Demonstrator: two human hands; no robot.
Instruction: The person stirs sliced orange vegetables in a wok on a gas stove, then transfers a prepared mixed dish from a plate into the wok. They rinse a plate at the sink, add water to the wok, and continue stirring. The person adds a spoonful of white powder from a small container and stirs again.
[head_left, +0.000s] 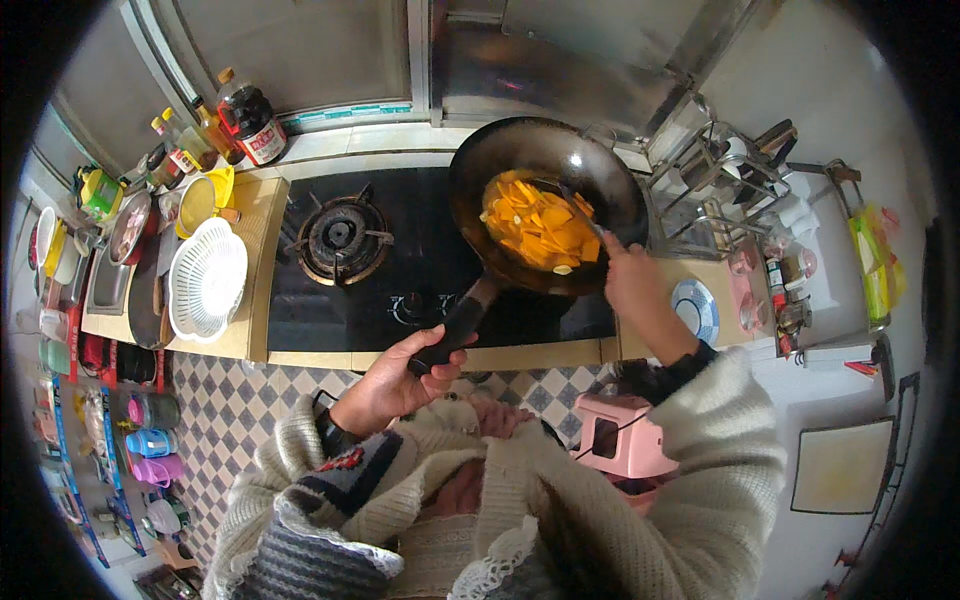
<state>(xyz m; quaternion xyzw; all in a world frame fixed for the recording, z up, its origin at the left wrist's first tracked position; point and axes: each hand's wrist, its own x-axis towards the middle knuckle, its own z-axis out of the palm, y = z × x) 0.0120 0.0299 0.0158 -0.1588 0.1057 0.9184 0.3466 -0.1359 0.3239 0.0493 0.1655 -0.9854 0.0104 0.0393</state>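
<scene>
My left hand (409, 373) grips the dark handle (461, 322) of a large wok (615, 202), which sits over the right side of the black gas hob (420, 195). Orange slices (544, 221), perhaps pumpkin, are heaped in the wok with a few pale pieces among them, garlic by their look. In my right hand (630, 274) is the handle of a spatula (583, 206). Its far end reaches into the slices, so the blade is mostly hidden. The burner beneath the wok is out of sight.
Left of the wok is a bare burner (340, 233). A white plastic colander (208, 281) stands on the left counter, near a bowl of meat (131, 225). Sauce bottles (251, 120) line the sill. To the right are a blue-patterned plate (695, 309) and a metal rack (720, 172).
</scene>
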